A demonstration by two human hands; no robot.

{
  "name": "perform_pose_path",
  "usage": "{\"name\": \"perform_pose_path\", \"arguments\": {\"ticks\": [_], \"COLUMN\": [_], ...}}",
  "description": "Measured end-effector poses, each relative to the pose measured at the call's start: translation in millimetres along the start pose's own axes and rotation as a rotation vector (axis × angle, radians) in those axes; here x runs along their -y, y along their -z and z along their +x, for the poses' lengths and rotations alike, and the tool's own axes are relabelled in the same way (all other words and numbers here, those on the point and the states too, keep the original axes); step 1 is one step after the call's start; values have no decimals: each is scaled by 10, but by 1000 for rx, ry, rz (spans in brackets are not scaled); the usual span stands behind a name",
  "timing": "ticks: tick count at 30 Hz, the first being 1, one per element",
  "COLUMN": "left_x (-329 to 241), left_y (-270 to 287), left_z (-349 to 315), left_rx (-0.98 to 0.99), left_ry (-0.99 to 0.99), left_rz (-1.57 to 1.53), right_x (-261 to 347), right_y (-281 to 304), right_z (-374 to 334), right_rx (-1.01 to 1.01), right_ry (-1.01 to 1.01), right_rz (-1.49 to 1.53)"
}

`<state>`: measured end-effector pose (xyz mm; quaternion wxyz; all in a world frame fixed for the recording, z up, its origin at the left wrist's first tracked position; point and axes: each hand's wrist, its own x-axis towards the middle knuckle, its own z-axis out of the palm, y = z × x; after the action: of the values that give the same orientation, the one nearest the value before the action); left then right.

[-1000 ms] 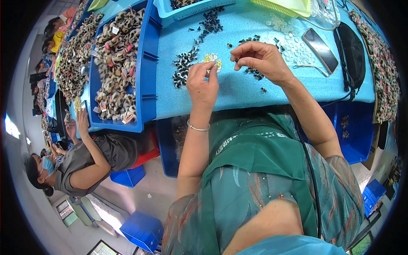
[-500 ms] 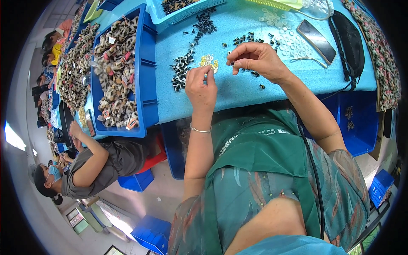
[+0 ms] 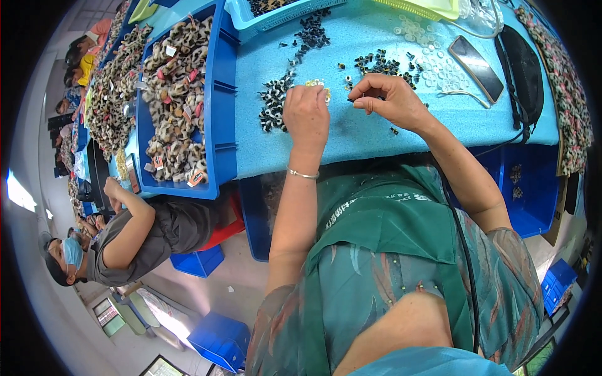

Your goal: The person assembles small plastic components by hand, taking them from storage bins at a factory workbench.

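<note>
My left hand point(image 3: 306, 118), a bangle on its wrist, is closed over a small pile of yellow and white rings point(image 3: 315, 83). Its fingertips point away and down, so whatever they pinch is hidden. To its left lies a heap of black-and-white plastic toy eyes point(image 3: 273, 108). My right hand point(image 3: 390, 100) is just above the blue tabletop point(image 3: 351, 141), thumb and forefinger pinched on a small black plastic peg point(image 3: 352, 99). Beyond that hand, more black pegs point(image 3: 384, 64) are scattered. Clear plastic washers point(image 3: 442, 72) spread farther to the right.
A blue crate point(image 3: 213, 113) of spotted plush pieces stands on the left. Behind are a light-blue basket point(image 3: 276, 20) and a yellow basket point(image 3: 421, 9). A phone point(image 3: 475, 67), cable point(image 3: 464, 94) and black pouch point(image 3: 522, 75) lie right. A co-worker point(image 3: 135, 238) sits left.
My left hand has turned knuckles-up over the yellow rings, hiding its fingertips. My right hand has come a little nearer, still pinched. The whole view has shifted slightly.
</note>
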<state>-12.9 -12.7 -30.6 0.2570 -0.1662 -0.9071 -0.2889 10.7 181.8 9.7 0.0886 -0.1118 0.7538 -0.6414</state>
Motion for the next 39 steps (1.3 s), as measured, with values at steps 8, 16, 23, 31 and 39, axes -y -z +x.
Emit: {"name": "perform_pose_path", "arguments": {"ticks": [8, 16, 23, 31, 39], "left_x": [-59, -96, -53, -133, -384], "left_y": [17, 12, 43, -24, 56], "left_z": [169, 172, 254, 151, 6], "left_rx": [307, 245, 426, 290, 185], "left_ry": [218, 44, 54, 272, 581], "left_rz": [103, 156, 196, -279, -1000], "right_x": [39, -11, -35, -88, -46], "right_y": [-4, -17, -16, -7, -25], "right_z": [13, 43, -17, -91, -57], "right_rx": [-39, -59, -65, -93, -118], "right_ry": [45, -9, 44, 26, -6], "right_rz": [-87, -24, 13, 90, 152]}}
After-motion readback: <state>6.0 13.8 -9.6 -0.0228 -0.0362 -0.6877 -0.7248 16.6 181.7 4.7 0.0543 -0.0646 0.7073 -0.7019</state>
